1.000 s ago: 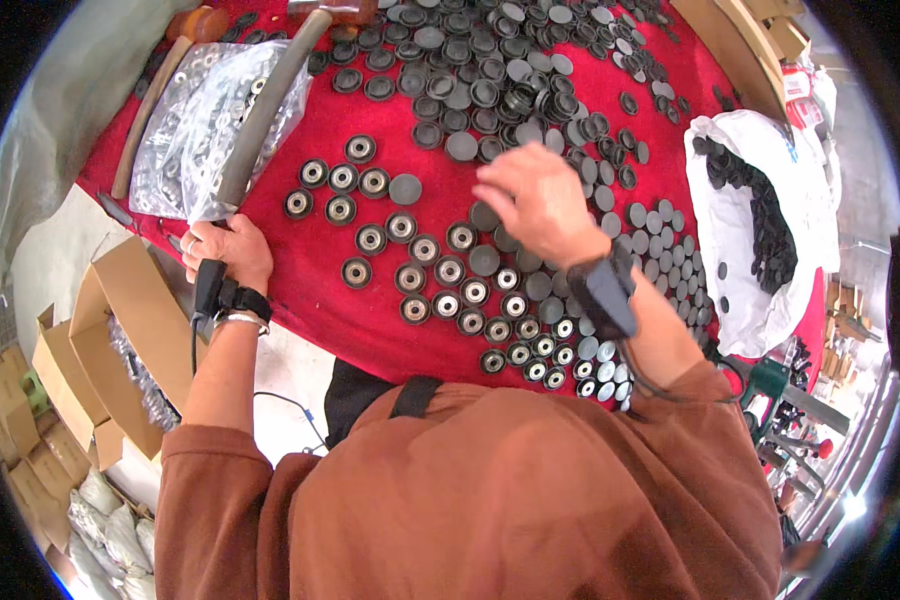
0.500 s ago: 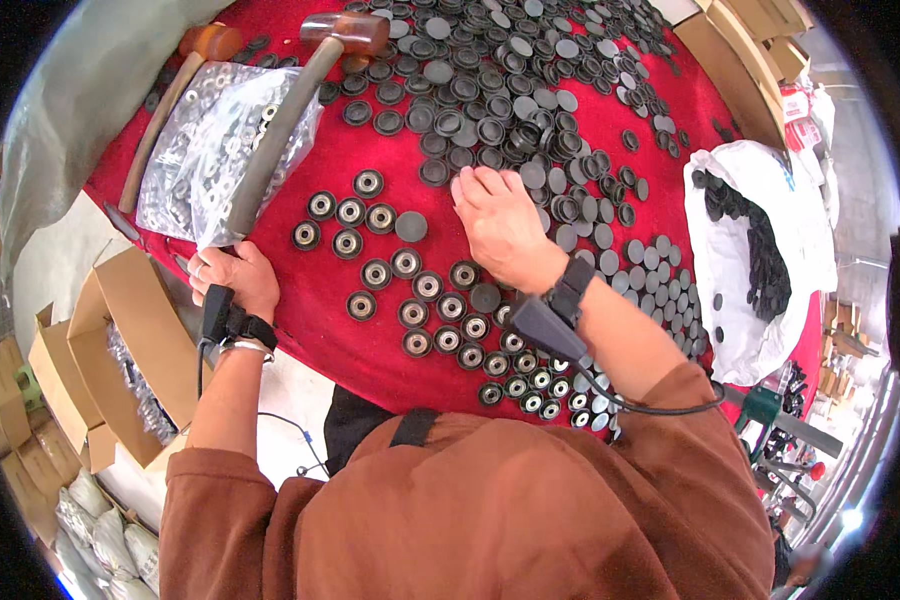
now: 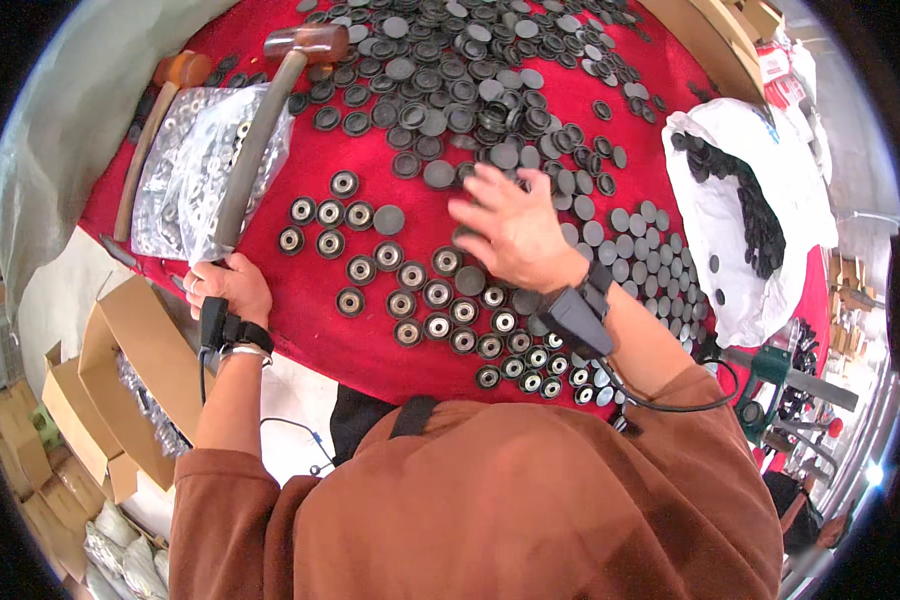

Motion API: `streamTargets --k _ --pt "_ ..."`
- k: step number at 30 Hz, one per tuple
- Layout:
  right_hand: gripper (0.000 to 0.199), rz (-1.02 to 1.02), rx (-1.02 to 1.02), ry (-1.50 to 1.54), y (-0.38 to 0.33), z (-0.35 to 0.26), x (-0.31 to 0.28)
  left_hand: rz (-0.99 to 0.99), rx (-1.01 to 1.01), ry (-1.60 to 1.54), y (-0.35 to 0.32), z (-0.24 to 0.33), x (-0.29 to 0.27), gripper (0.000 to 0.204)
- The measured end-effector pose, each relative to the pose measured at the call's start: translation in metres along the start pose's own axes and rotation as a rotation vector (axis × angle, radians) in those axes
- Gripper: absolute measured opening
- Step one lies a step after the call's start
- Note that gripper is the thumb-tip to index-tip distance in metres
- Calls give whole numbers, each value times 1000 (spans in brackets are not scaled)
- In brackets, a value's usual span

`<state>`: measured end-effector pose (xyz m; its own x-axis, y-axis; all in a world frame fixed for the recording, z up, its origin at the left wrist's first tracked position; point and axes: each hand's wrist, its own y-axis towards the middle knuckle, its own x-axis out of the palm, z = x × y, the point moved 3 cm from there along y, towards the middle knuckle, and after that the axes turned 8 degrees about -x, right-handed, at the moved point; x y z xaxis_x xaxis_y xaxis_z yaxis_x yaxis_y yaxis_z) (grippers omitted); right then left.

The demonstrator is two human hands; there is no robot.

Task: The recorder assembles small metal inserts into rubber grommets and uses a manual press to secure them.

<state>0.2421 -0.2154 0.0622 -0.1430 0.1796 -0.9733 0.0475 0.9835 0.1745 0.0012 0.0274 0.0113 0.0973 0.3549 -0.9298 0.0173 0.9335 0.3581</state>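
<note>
My right hand point(image 3: 515, 228) is over the middle of the red cloth, fingers spread and bent, palm down. Dark round caps point(image 3: 440, 175) lie at its fingertips, and another is partly hidden beneath it. Left of and below it are several black rings with metal bearing centres point(image 3: 437, 293), some with plain grey caps among them. My left hand point(image 3: 230, 290) is closed at the table's near left edge, against the lower end of a mallet handle point(image 3: 255, 155) and a clear bag's corner. What its fingers grip is hidden.
A clear bag of small metal parts point(image 3: 175, 165) lies under the mallet, beside a second mallet point(image 3: 150, 150). Many black caps point(image 3: 450, 80) cover the far side. A white sack point(image 3: 710, 190) with black pieces stands right. An open cardboard box point(image 3: 135, 350) is below the left edge.
My right hand has drawn back toward me and slightly right, and its fingers have spread. The view has shifted a little. My left hand stays by the mallet handle's end.
</note>
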Motion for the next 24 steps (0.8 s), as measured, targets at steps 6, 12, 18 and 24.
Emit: streamTargets --k 6,12,18,24 --pt "27 254 285 -373 -11 39 -19 -22 38 41 4 -1 -4 34" --pt "10 241 316 180 -53 -16 -23 39 78 10 8 -8 12 32" --pt "12 521 719 68 -109 56 -41 39 63 89 7 -11 12 36" --pt "14 424 783 376 -82 55 -44 92 78 96 -2 3 5 36"
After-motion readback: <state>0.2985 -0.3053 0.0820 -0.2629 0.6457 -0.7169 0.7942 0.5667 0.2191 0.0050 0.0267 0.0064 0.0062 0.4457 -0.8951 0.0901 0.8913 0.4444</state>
